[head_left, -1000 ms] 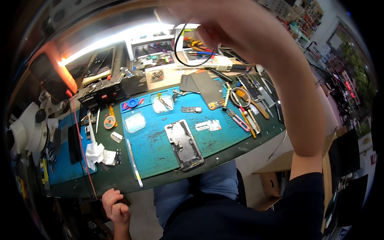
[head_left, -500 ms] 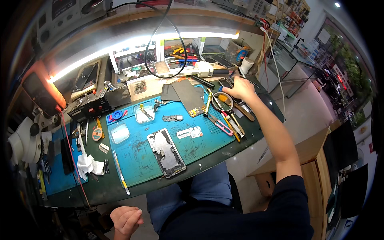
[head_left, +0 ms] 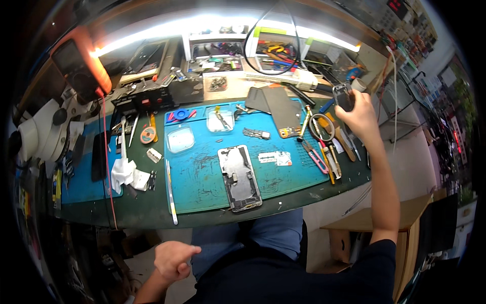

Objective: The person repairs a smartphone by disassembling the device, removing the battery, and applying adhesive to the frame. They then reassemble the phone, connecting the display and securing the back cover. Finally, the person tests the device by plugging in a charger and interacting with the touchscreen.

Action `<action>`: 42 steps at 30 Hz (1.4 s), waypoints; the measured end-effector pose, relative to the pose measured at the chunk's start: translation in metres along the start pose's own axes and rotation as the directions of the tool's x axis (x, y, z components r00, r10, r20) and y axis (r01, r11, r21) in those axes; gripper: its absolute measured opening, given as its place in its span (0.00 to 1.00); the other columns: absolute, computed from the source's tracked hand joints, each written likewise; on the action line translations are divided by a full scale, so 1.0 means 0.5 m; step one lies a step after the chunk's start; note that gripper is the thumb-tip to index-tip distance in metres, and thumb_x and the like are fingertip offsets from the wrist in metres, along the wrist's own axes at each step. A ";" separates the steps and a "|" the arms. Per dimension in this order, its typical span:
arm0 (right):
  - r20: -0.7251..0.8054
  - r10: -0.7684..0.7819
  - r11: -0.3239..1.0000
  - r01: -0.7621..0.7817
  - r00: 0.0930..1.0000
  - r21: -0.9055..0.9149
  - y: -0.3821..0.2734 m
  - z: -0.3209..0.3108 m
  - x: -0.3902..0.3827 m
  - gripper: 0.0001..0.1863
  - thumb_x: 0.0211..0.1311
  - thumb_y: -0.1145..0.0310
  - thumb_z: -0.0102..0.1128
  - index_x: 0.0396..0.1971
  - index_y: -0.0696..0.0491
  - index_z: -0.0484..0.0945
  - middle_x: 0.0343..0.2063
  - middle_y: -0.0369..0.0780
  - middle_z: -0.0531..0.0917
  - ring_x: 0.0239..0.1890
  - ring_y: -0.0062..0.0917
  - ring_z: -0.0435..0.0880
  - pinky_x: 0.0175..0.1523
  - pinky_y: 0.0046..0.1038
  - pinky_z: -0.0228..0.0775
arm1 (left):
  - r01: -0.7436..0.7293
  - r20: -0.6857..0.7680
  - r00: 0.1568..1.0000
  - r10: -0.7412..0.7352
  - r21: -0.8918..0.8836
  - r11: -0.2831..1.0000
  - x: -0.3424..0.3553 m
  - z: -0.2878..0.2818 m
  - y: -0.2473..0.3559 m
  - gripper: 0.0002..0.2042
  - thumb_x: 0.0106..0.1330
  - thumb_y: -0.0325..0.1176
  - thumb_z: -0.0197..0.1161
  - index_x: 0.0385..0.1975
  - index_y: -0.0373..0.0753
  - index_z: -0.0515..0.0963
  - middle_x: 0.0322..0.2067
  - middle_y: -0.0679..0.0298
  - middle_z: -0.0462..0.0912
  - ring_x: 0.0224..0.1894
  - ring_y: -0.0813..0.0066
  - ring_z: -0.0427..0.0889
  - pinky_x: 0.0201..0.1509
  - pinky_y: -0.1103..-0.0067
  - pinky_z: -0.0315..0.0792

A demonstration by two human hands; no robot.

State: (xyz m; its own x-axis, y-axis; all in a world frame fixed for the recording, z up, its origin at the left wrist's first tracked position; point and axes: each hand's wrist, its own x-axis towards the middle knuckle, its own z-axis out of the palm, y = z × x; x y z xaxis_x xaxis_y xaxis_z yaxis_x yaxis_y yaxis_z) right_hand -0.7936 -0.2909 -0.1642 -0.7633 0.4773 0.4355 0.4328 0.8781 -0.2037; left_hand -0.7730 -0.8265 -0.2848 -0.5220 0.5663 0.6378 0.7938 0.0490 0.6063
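At the back right of the bench, my right hand (head_left: 360,114) is closed on a small dark rectangular piece (head_left: 344,97) with a pale rim, held up on edge. Its exact kind is not clear. My left hand (head_left: 174,259) hangs in front of the bench edge by my lap, fingers curled and nothing visible in them. An opened phone (head_left: 240,177) lies on the blue mat (head_left: 202,175), its inside facing up. Beside my right hand are a magnifying glass (head_left: 313,121), a blue-handled tool (head_left: 327,105) and a brown-handled tool (head_left: 344,144).
Pink-handled tweezers (head_left: 318,158) and screwdrivers (head_left: 331,162) lie at the mat's right. Grey phone panels (head_left: 283,109), a clear tray (head_left: 220,120) and a flex part (head_left: 257,134) sit on it. A red cable (head_left: 107,167) crosses the left side. A black cable loop (head_left: 246,45) hangs overhead.
My right hand has lifted the small dark piece from among the tools at the back right. My left hand has risen slightly, and the whole view has shifted.
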 end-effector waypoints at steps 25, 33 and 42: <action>0.737 -0.239 0.966 0.231 0.632 0.116 -0.423 0.026 -0.216 0.45 0.61 0.35 0.68 0.47 0.71 0.72 0.43 0.59 0.83 0.48 0.53 0.86 0.52 0.44 0.81 | 0.239 0.111 0.711 -0.694 -0.967 0.091 0.045 0.055 0.086 0.52 0.68 0.59 0.67 0.83 0.53 0.37 0.78 0.55 0.57 0.80 0.51 0.55 0.81 0.47 0.51; 0.826 0.143 0.982 0.025 0.545 -0.186 -0.496 0.052 -0.200 0.54 0.45 0.40 0.80 0.56 0.73 0.67 0.48 0.56 0.84 0.52 0.46 0.87 0.56 0.45 0.81 | 0.249 0.218 0.732 -0.645 -0.967 -0.044 0.037 0.058 0.073 0.39 0.74 0.49 0.59 0.81 0.47 0.49 0.81 0.53 0.48 0.83 0.52 0.46 0.82 0.48 0.48; 0.878 0.196 0.975 0.008 0.437 -0.222 -0.506 0.050 -0.187 0.60 0.43 0.38 0.82 0.61 0.74 0.65 0.50 0.57 0.84 0.53 0.43 0.87 0.56 0.35 0.80 | 0.169 0.162 0.741 -0.652 -0.984 -0.053 0.040 0.038 0.078 0.43 0.72 0.45 0.63 0.81 0.44 0.46 0.81 0.57 0.48 0.82 0.55 0.48 0.81 0.49 0.52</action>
State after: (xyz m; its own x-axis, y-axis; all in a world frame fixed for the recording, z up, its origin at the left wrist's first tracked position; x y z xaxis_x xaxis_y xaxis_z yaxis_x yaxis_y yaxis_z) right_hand -0.8437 -0.5569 -0.1756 -0.6697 0.4099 -0.6193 0.5225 0.8527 -0.0007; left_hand -0.7464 -0.7975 -0.2572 -0.8536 0.5210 0.0004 -0.4373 -0.7169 0.5429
